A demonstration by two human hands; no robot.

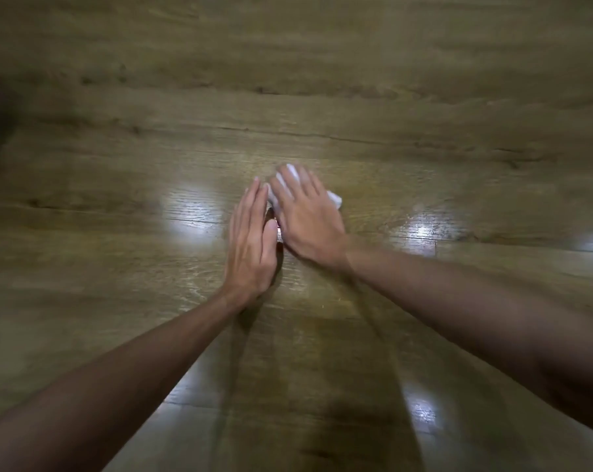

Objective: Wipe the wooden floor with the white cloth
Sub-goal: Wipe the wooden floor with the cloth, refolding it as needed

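Glossy wooden floor fills the frame. At centre, the right hand, fingers spread flat, presses the white cloth down. The left hand, fingers together, stands on edge, touching it. Risk: the small cloth may bunch or slip from under the flat palm.

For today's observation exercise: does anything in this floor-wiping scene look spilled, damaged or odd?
Nothing spilled or damaged. One oddity: a small reddish object sits between the left hand and right hand, too hidden to identify.
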